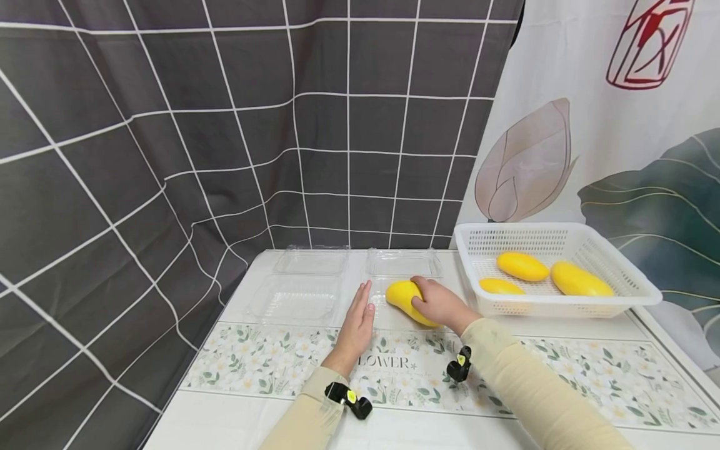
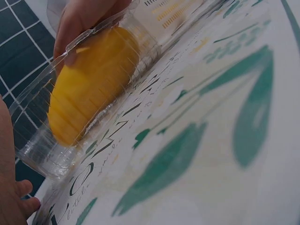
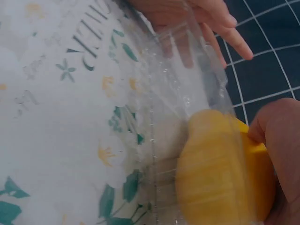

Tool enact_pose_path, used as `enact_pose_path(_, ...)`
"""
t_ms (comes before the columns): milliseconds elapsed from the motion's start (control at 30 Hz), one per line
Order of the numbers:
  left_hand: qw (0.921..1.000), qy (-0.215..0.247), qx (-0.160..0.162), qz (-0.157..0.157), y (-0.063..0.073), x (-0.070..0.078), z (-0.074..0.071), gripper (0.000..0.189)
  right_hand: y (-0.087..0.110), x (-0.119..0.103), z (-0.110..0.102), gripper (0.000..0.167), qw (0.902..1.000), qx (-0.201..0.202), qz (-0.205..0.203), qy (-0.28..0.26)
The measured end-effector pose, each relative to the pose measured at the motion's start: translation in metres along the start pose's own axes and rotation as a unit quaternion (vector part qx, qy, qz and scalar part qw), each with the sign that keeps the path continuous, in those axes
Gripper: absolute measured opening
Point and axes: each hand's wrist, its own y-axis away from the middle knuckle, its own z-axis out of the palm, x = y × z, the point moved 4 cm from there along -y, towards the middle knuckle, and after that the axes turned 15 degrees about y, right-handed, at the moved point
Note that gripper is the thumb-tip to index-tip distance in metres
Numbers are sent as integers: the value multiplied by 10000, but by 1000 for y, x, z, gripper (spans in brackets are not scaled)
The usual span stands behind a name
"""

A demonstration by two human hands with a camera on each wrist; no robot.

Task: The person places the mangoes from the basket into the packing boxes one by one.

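The right hand (image 1: 441,304) grips a yellow mango (image 1: 400,295) from its right side, the fingers and thumb curled over the fruit. The mango is within the walls of a clear plastic box (image 1: 382,319); whether it rests on the floor of that box cannot be told. In the head view its long axis runs aslant, the broad, rounded end pointing far and left, the other end near and right.

The left hand (image 1: 355,322) is just beside the box on its left, fingers straight and pointing away from the person; whether they touch the plastic is unclear. Both wrist views show the mango through the near wall of the box, which stands between those cameras and the fruit.

The clear lid (image 1: 405,262) lies opened back on the far side. To the left, a second clear box (image 1: 298,303) sits with its lid (image 1: 312,259) likewise laid back. To the right, a white basket (image 1: 562,308) holds three more mangoes (image 1: 523,267), the rightmost also slanting toward near right. A flowered strip (image 1: 253,359) with lettering crosses the white desk (image 1: 225,415) in front of the boxes.
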Motion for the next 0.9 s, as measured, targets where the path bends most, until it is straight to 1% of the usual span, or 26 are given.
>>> enact_pose_path(200, 10000, -12, -1, 37, -1, 1, 0, 53, 3, -5, 3, 53, 9990, 7, 275, 348)
enact_pose_path(400, 10000, -32, -9, 85, 0, 0, 0, 53, 4, -4, 10, 53, 9972, -113, 384, 625)
enact_pose_path(467, 9999, -32, -11, 104, 0, 0, 0, 54, 4, -3, 12, 51, 9969, -105, 410, 658)
enact_pose_path(700, 9999, -54, -16, 84, 0, 0, 0, 54, 2, -2, 12, 39, 9968, 212, 404, 658)
enact_pose_path(900, 9999, -99, -8, 40, 0, 0, 0, 53, 2, -3, 11, 37, 9968, 175, 497, 606)
